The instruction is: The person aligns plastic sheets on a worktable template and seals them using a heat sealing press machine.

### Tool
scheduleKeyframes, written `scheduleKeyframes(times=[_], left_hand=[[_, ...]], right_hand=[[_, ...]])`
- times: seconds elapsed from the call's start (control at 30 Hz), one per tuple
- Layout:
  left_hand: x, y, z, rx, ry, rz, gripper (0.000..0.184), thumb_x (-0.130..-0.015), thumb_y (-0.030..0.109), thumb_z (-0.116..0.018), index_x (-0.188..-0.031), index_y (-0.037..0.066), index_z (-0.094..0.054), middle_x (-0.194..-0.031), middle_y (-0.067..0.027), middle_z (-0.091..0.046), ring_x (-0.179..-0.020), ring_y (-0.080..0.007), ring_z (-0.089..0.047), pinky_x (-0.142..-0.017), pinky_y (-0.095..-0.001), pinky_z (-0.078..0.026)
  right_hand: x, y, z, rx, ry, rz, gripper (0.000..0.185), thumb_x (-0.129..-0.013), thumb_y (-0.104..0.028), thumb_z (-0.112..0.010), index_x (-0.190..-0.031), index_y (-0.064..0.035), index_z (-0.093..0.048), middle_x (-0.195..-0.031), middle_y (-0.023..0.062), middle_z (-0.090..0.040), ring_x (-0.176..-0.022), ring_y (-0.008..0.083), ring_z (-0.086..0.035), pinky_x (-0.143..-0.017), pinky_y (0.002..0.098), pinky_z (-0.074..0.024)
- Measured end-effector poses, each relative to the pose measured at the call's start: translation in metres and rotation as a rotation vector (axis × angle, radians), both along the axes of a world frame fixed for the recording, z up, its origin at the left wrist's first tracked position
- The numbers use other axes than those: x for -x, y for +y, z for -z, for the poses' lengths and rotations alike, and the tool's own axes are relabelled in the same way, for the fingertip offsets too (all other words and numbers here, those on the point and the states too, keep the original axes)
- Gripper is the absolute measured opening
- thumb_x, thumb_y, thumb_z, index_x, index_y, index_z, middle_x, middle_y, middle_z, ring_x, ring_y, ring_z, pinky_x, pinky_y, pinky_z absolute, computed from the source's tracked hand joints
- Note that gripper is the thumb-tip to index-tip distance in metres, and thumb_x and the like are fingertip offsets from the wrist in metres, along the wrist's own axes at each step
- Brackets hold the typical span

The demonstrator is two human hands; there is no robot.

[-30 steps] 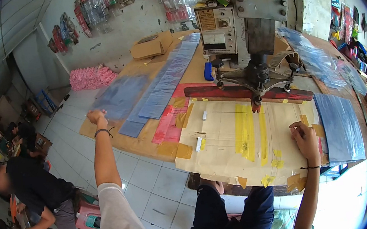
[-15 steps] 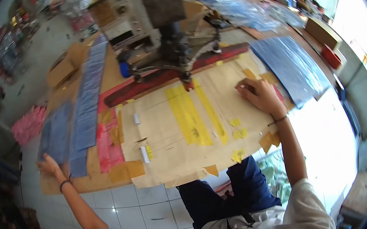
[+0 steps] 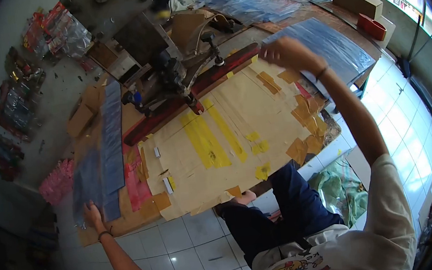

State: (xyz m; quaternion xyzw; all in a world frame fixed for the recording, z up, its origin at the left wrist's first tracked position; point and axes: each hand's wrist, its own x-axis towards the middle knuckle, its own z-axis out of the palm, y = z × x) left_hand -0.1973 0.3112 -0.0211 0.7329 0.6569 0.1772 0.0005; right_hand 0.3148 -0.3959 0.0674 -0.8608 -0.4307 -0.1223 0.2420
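At the table's left end my left hand (image 3: 93, 214) touches the edge of the clear bluish sheets (image 3: 86, 174); its fingers are too small to read. Long blue plastic strips (image 3: 112, 141) lie just right of them. My right hand (image 3: 286, 53) is raised over the near-left corner of the blue sheet stack (image 3: 323, 50), fingers bent; whether it holds anything is unclear. Between my hands lies a beige board (image 3: 250, 109) with yellow and brown tape. Along its far edge runs the red press bar (image 3: 210, 79).
The press head (image 3: 144, 39) stands behind the bar. A cardboard box (image 3: 88, 109) sits back left. Crumpled clear plastic (image 3: 249, 6), a long box (image 3: 358, 1) and a red roll (image 3: 371, 26) are back right. Another person (image 3: 161, 1) is partly visible behind the press.
My right hand has moved off the board toward the blue stack. My left hand has come down to the bluish sheets at the left. The camera view has turned right.
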Motion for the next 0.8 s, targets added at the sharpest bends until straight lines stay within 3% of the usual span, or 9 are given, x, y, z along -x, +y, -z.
scheduleKeyframes(times=[0.03,0.13,0.23,0.33,0.37,0.47,0.53,0.73,0.8], left_hand=[[0.002,0.004,0.003,0.007,0.009,-0.007,0.067,-0.099,0.062,-0.045,-0.157,0.026,-0.043,-0.165,-0.0241,-0.029,-0.146,-0.0480,-0.037,-0.118,-0.0579,-0.033],[0.003,0.010,0.012,-0.020,0.022,-0.011,0.067,-0.100,0.060,-0.045,-0.158,0.028,-0.041,-0.165,-0.0251,-0.028,-0.146,-0.0508,-0.035,-0.120,-0.0580,-0.031],[0.000,0.003,0.011,-0.022,0.045,-0.040,0.066,-0.100,0.059,-0.045,-0.158,0.028,-0.040,-0.165,-0.0259,-0.027,-0.146,-0.0531,-0.034,-0.120,-0.0579,-0.030],[-0.001,0.001,0.010,-0.023,0.031,-0.056,0.066,-0.101,0.056,-0.046,-0.158,0.023,-0.041,-0.163,-0.0263,-0.030,-0.145,-0.0531,-0.035,-0.119,-0.0574,-0.031],[-0.003,0.003,0.014,-0.065,-0.003,-0.103,0.066,-0.101,0.055,-0.045,-0.157,0.021,-0.042,-0.161,-0.0269,-0.034,-0.144,-0.0520,-0.037,-0.119,-0.0567,-0.032],[0.006,0.016,0.014,-0.125,-0.043,-0.186,0.066,-0.101,0.053,-0.045,-0.155,0.015,-0.044,-0.152,-0.0280,-0.046,-0.140,-0.0485,-0.044,-0.117,-0.0546,-0.034],[0.012,0.019,0.015,-0.078,-0.080,-0.179,0.067,-0.101,0.052,-0.045,-0.154,0.012,-0.045,-0.146,-0.0276,-0.054,-0.137,-0.0459,-0.049,-0.116,-0.0532,-0.036],[0.018,0.024,0.027,-0.072,-0.021,-0.145,0.070,-0.101,0.055,-0.040,-0.155,0.010,-0.043,-0.146,-0.0245,-0.055,-0.135,-0.0455,-0.050,-0.114,-0.0529,-0.038],[0.024,0.037,0.022,-0.071,-0.030,-0.127,0.071,-0.101,0.056,-0.037,-0.156,0.011,-0.041,-0.148,-0.0247,-0.053,-0.137,-0.0457,-0.049,-0.114,-0.0538,-0.037]], right_hand=[[-0.025,-0.004,-0.006,-0.047,-0.153,0.099,0.020,-0.095,-0.017,-0.059,-0.108,-0.0126,-0.074,-0.086,0.0067,-0.076,-0.075,0.0255,-0.073,-0.070,0.0388,-0.0578],[-0.089,-0.017,-0.014,0.149,-0.034,0.313,0.023,-0.096,-0.021,-0.058,-0.111,-0.0116,-0.073,-0.113,0.0165,-0.073,-0.104,0.0338,-0.070,-0.090,0.0472,-0.0545],[-0.139,-0.028,0.037,0.126,-0.114,0.246,0.027,-0.094,-0.023,-0.059,-0.115,-0.0144,-0.072,-0.122,0.0171,-0.067,-0.116,0.0377,-0.063,-0.099,0.0482,-0.0499],[-0.126,-0.014,0.038,0.235,-0.114,0.262,0.031,-0.091,-0.025,-0.060,-0.119,-0.0176,-0.072,-0.120,0.0165,-0.063,-0.120,0.0382,-0.058,-0.101,0.0482,-0.0482],[-0.126,-0.006,0.029,0.313,-0.038,0.296,0.030,-0.090,-0.028,-0.058,-0.115,-0.0220,-0.075,-0.126,0.0149,-0.061,-0.131,0.0350,-0.053,-0.110,0.0453,-0.0443],[-0.139,0.012,0.064,0.147,-0.245,0.262,0.030,-0.090,-0.026,-0.056,-0.113,-0.0228,-0.076,-0.129,0.0161,-0.061,-0.131,0.0362,-0.053,-0.112,0.0454,-0.0415],[-0.135,0.011,0.052,0.146,-0.175,0.177,0.032,-0.087,-0.016,-0.058,-0.110,-0.0208,-0.079,-0.133,0.0174,-0.061,-0.129,0.0367,-0.053,-0.114,0.0457,-0.0395],[-0.146,-0.006,0.048,0.058,-0.164,-0.052,0.037,-0.084,0.004,-0.059,-0.112,-0.0114,-0.079,-0.108,0.0117,-0.069,-0.114,0.0313,-0.060,-0.105,0.0417,-0.0455],[-0.148,-0.005,0.049,0.070,-0.161,-0.059,0.035,-0.084,0.003,-0.061,-0.112,-0.0090,-0.078,-0.112,0.0127,-0.071,-0.113,0.0320,-0.061,-0.104,0.0418,-0.0472]])
